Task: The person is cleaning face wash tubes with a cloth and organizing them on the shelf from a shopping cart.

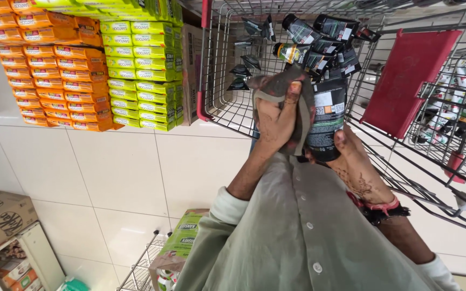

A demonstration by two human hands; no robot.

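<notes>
**Tube transfer: status at the cart**

Your left hand [276, 116] pinches a cloth strap [284, 97]. Your right hand [354, 164] clasps a black tube [326, 116] at the wire cart [217, 81]. Beyond both hands, several black tubes [319, 40] already lie inside; the held one remains.

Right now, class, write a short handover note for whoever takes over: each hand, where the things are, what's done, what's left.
Left hand: grips a brown cloth against the black tube.
Right hand: holds that tube from below, beside the wire trolley.
Done: one tube is in hand, under the cloth.
Left: the other black tubes, heaped in the trolley.
</notes>
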